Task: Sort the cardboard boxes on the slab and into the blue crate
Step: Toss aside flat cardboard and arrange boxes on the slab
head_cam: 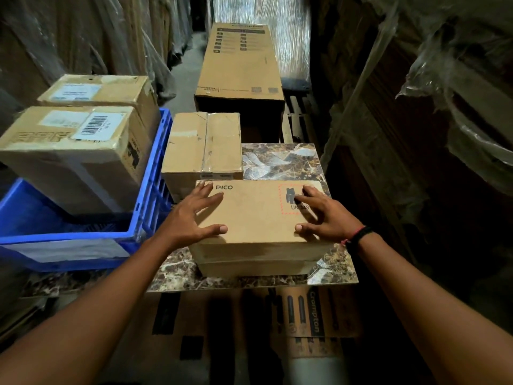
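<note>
A flat PICO cardboard box [256, 218] lies on the brown marble slab [280, 159] in front of me. My left hand [191, 218] rests spread on the box's left top edge, and my right hand [322, 215] lies spread on its right top, over a red-bordered label. Neither hand has lifted the box. Behind it on the slab stands a taped plain box [204, 145]. To the left, the blue crate [151, 190] holds two labelled cardboard boxes, one near [75, 157] and one far [100, 91].
A long tall carton [240, 65] stands beyond the slab in the narrow aisle. Plastic-wrapped stacks line both sides. Flattened printed cartons [305, 315] lie on the floor below the slab's front edge. A wooden pallet [299, 118] shows at the right behind the slab.
</note>
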